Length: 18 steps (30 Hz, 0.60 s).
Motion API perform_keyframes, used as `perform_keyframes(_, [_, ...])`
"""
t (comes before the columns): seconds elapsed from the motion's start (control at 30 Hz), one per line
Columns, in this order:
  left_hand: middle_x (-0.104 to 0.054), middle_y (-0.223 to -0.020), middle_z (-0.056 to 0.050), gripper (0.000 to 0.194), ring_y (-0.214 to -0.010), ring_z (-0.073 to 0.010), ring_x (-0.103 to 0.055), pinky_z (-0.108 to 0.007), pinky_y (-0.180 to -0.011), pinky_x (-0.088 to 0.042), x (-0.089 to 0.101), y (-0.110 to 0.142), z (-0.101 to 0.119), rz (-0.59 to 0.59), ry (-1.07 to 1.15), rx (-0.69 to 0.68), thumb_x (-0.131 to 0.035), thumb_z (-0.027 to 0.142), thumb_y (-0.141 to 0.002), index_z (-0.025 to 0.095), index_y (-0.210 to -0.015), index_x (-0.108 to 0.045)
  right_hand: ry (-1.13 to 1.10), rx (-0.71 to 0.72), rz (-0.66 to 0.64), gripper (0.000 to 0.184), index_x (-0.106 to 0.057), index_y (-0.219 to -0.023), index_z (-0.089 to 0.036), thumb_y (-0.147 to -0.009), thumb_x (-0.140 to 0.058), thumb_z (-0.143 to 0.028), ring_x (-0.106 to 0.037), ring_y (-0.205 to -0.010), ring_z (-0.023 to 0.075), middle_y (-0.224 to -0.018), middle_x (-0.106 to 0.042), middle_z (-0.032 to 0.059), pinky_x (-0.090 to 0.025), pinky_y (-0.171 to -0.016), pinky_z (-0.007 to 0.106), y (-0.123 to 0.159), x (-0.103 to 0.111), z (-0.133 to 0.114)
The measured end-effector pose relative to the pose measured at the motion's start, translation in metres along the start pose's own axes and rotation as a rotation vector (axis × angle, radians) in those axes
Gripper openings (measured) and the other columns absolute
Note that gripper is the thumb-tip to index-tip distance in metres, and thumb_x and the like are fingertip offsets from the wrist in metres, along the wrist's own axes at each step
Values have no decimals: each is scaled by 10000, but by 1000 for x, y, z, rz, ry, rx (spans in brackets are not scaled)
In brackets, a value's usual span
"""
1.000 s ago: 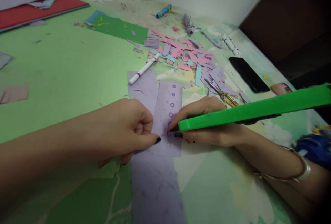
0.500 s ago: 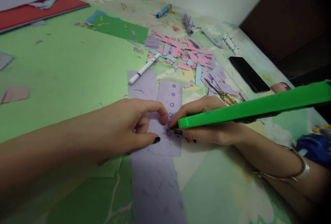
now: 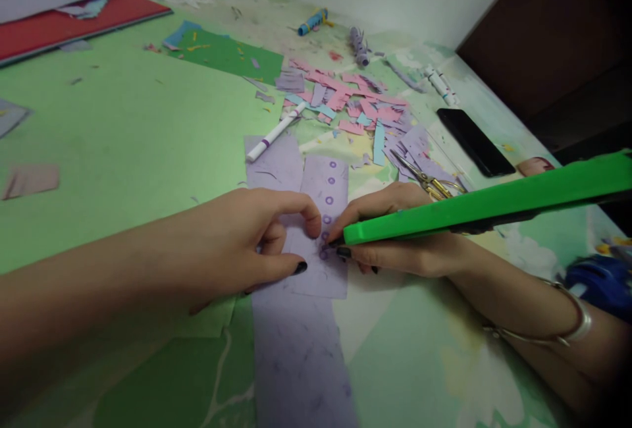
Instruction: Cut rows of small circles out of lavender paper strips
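Note:
A lavender paper strip (image 3: pixel 323 178) with a column of small purple rings lies over other lavender paper (image 3: pixel 299 362). My left hand (image 3: pixel 261 237) rests on the paper, its thumb and bent forefinger apart, the other fingers curled under. Closed in a pen-like grip, my right hand (image 3: pixel 395 243) holds a long, flat-sided green tool that looks like a box cutter (image 3: pixel 474 197). Its dark tip meets the strip at the lower rings; fingers partly hide the contact. Above the left hand, a white marker (image 3: pixel 276 132) with a purple band lies across another lavender piece (image 3: pixel 274 171).
Pink, blue and lavender paper scraps (image 3: pixel 355 102) cover the table beyond my hands. Gold-handled scissors (image 3: pixel 429 181) and a black phone (image 3: pixel 474 141) lie to the right. Farther back are a blue paper roll (image 3: pixel 313 22), a lavender roll (image 3: pixel 359 46) and green paper (image 3: pixel 227 53).
The right hand and the green box cutter have shifted very slightly to the right. The left hand stays in nearly the same place on the paper.

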<state>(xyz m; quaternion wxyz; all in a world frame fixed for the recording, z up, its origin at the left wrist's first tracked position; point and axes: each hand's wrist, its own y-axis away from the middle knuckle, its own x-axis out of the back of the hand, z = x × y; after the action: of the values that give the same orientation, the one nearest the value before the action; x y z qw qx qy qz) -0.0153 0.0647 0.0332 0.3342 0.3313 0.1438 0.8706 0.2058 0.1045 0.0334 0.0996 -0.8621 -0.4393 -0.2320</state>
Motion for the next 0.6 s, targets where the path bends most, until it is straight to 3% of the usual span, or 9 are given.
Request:
perform_keyframes(0.2, [-386, -450, 112, 299, -351, -91, -348, -194, -344, -240, 1, -1, 3, 0, -20, 5, -555, 276, -768, 291, -1065, -528, 16, -6, 9, 118, -696, -831, -114, -738, -626, -98, -578, -559, 80, -598, -627, -17, -464, -542, 165, 1, 0, -1])
perform_keyframes(0.4, [-352, -441, 129, 516, -366, -87, -316, -191, -349, -245, 6, 2, 1, -66, -39, 64, -672, 254, -662, 306, -1152, -517, 21, -12, 15, 123, -698, -824, -125, -741, -612, -98, -578, -566, 82, -628, -642, -8, -465, -540, 169, 1, 0, -1])
perform_keyframes(0.6, [-404, -437, 113, 368, -381, -93, -368, -202, -384, -269, 5, 0, 5, 48, -165, -44, -679, 310, -679, 288, -1033, -581, 14, 83, 35, 120, -703, -850, -109, -763, -634, -155, -603, -619, 91, -680, -673, 15, -472, -569, 172, 1, 0, 2])
